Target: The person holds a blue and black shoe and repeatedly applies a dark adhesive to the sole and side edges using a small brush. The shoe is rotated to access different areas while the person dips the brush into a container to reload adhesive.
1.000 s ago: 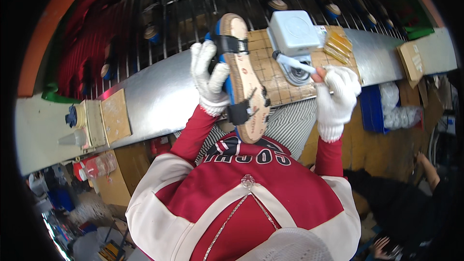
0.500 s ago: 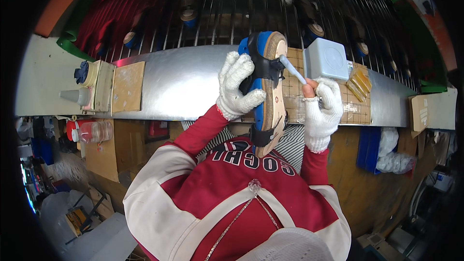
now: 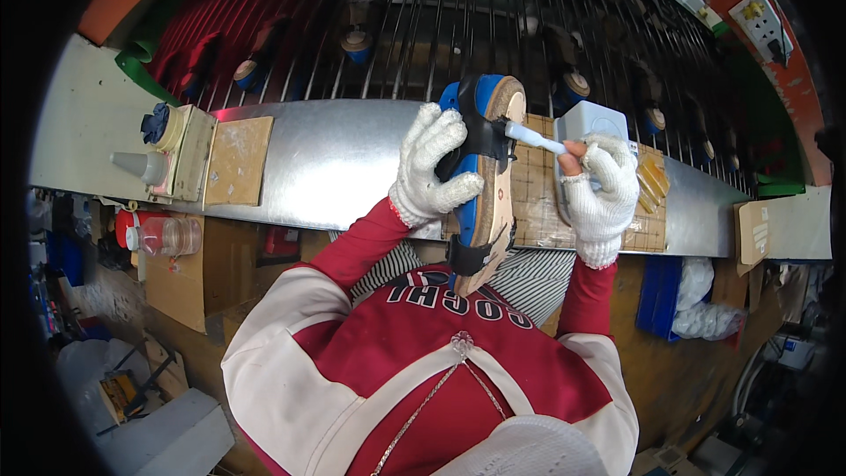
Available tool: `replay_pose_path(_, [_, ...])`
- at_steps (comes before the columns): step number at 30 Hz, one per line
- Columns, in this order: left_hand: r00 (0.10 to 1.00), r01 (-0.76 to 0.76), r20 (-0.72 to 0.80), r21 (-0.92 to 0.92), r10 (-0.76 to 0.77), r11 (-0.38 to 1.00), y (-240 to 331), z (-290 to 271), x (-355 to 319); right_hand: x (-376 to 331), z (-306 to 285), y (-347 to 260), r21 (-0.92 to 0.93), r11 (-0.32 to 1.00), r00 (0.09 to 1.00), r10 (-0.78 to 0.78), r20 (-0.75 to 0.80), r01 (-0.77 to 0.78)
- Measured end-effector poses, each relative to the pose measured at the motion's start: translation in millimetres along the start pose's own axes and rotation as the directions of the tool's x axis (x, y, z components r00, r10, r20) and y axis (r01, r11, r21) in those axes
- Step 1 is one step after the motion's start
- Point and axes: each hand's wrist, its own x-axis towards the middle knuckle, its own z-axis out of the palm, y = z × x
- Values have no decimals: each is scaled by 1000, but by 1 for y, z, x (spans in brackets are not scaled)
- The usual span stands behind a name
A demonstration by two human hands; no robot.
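Observation:
My left hand [image 3: 434, 163], in a white knit glove, grips a sandal on a blue shoe last [image 3: 499, 185], its underside turned to the right. Black straps [image 3: 480, 134] wrap over its edge onto the pale sole, and a brown rim runs round it. My right hand [image 3: 601, 189], gloved with bare fingertips, pinches a small brush [image 3: 536, 138] with a pale handle. The brush's tip meets the strap end folded onto the sole. Behind my right hand stands a pale grey-blue box-shaped container [image 3: 592, 121], partly covered by the hand.
Under the work lies a tape-covered cardboard sheet [image 3: 536, 211] on the metal bench [image 3: 326, 159]. Amber strips [image 3: 652, 183] lie to its right. Beyond, a conveyor of metal rods [image 3: 414, 44] carries several lasts. At left are a board [image 3: 238, 160] and a grey cone [image 3: 139, 166].
My right hand has lowered a little with the brush, whose handle now lies flatter. The sandal has shifted slightly down in the picture, still in my left hand.

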Motion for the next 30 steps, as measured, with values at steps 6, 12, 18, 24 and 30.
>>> replay_pose_path(6, [994, 106, 31, 5, -106, 994, 1, -2, 3, -3, -1, 2, 24, 1000, 1000, -7, 7, 6])
replay_pose_path(12, [1000, 11, 0, 53, -11, 999, -5, 1, 14, -1, -10, 2, 31, 999, 998, -36, 50, 35])
replay_pose_path(18, [991, 135, 34, -125, -132, 983, -11, 5, 23, 3, -4, 5, 402, 874, 961, 268, 69, -273])
replay_pose_path(24, [997, 58, -66, 132, -49, 990, -8, 7, 23, -25, 10, -4, 441, 850, 958, 260, 123, -287])
replay_pose_path(30, [999, -24, -25, 213, 30, 977, -18, -4, 21, -50, -7, -20, 524, 735, 902, 324, 287, -431])
